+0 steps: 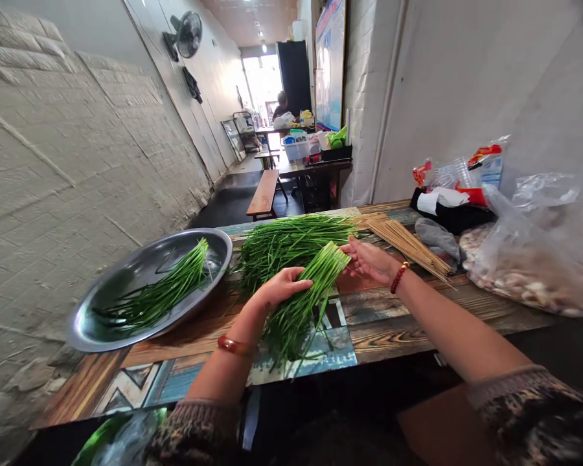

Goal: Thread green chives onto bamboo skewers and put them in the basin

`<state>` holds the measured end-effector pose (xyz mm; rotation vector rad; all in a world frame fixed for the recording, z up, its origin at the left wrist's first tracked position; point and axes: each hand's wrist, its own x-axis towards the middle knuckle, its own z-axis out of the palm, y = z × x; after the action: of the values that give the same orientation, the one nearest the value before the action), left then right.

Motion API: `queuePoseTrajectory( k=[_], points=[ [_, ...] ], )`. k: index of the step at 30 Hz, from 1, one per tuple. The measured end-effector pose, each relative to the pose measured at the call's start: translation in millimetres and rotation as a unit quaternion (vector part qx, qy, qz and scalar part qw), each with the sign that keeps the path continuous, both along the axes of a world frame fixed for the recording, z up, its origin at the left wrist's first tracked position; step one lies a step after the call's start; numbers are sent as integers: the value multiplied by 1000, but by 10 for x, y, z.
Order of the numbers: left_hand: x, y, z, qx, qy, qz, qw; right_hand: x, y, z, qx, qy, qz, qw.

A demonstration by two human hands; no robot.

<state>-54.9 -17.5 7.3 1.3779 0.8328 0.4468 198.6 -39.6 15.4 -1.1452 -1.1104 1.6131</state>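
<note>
A bunch of green garlic chives point(304, 304) lies tilted over the near middle of the table, its pale cut ends pointing up and right. My left hand point(284, 285) is closed around the bunch, thumb across the top. At the cut ends, my right hand point(366, 260) has its fingers loosely stretched and its fingertips against the stalks; part of them is hidden. Just behind lies a large pile of loose chives point(291, 243). A smaller bunch of chives point(170, 291) rests in a wide metal basin point(223, 249) on the left.
Bamboo skewers point(408, 243) lie fanned out beyond my right hand. A clear plastic bag of pale pieces point(525, 265) and several packages point(457, 200) stand at the right by the wall. Farther off are a bench point(263, 193), another table with plastic bins point(298, 150), and a person point(281, 105).
</note>
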Motion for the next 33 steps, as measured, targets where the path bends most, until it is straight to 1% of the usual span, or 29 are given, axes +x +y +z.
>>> queuePoseTrajectory(
  k=[1,2,3,4,6,7,9,12,14,18,20,23,25,27,29,31,33],
  points=[
    [4,33,-12,14,28,-14,999,-13,5,-87,-15,2,-3,1000],
    [5,70,-26,44,61,-22,997,-24,12,-176,-32,1,-4,999],
    [4,110,-41,90,99,-18,991,-32,20,-262,-48,-4,-5,999],
    [-1,148,-58,146,137,0,980,-35,29,-343,-63,-7,-6,998],
    [-20,210,-90,260,201,55,943,-23,53,-476,-81,-9,-13,997],
    [-31,226,-105,304,222,79,923,-10,66,-524,-85,-6,-17,996],
    [-48,224,-125,361,244,113,893,25,90,-584,-86,4,-24,996],
    [-30,145,-122,405,249,157,866,74,110,-608,-85,25,-22,996],
    [22,76,-98,415,243,173,859,100,105,-610,-81,48,-32,995],
    [218,28,-34,432,222,170,858,149,79,-627,-69,105,-66,990],
    [349,69,-23,438,211,149,861,165,73,-646,-61,122,-68,988],
    [545,164,-58,422,211,86,878,162,77,-678,-49,116,-68,990],
    [644,211,-106,387,207,44,897,141,81,-697,-36,102,-68,992],
    [706,228,-161,356,203,22,912,106,80,-705,-20,87,-72,993],
    [733,221,-213,340,204,33,917,61,70,-700,13,56,-80,995],
    [740,203,-260,336,211,52,916,10,56,-690,70,-13,-80,994],
    [736,191,-297,337,217,58,914,-39,43,-686,113,-88,-84,986]
  ],
)
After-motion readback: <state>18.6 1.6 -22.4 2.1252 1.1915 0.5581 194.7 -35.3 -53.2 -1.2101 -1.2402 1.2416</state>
